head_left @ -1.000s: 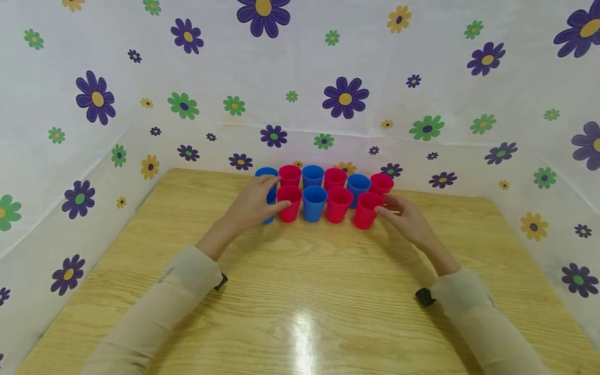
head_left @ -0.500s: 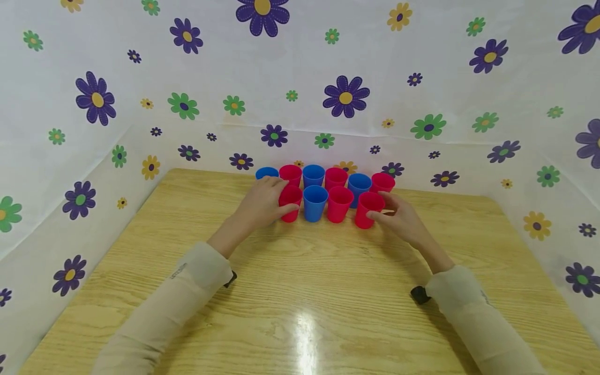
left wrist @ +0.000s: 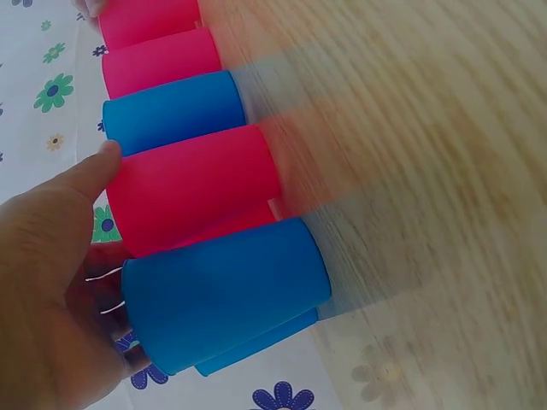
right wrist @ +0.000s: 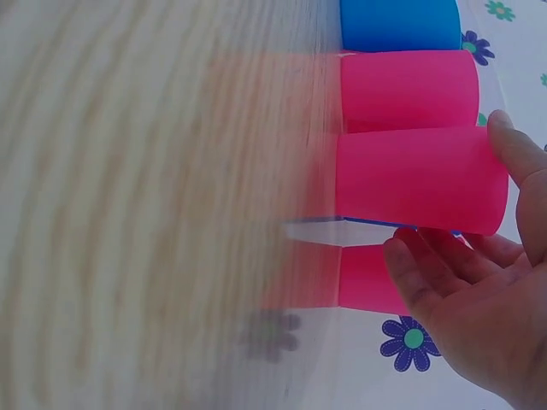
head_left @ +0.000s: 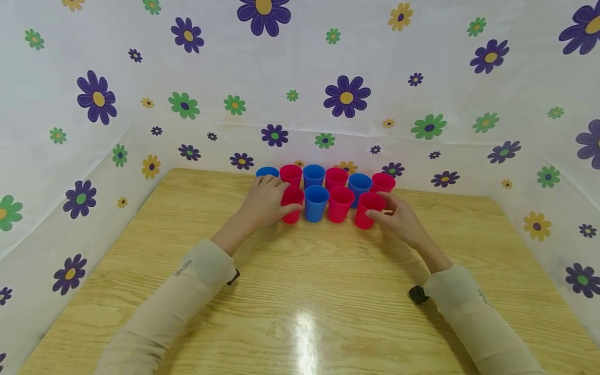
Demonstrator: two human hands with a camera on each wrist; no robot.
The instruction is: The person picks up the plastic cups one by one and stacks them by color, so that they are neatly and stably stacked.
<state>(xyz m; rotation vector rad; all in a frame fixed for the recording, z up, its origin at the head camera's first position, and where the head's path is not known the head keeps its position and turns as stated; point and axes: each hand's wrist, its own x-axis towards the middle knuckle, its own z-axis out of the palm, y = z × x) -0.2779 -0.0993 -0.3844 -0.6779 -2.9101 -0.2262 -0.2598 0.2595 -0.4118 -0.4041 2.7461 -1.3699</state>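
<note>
The smooth conical cups, red and blue, stand upright in two close rows at the far side of the pale wooden table point(head_left: 290, 291). The left hand point(head_left: 266, 200) is about half open at the left end. Its thumb touches the front-row red cup point(head_left: 294, 196), while its other fingers go behind the neighbouring blue cup point(left wrist: 226, 286), which the head view hides under this hand. I cannot tell if it grips. Of the rear left blue cup point(head_left: 267, 171), only the upper part is visible.

The right hand point(head_left: 404, 221) is half open too, with its thumb on the rim of the front row's rightmost red cup point(head_left: 364, 209). The fingers bend softly beside this cup, and whether they press it is not clear. The rear right red cup point(head_left: 383, 182) is partly covered. The beige sleeves point(head_left: 473, 312) are cut off by the bottom edge, and each partly hides a small black object point(head_left: 418, 295) at the wrist
</note>
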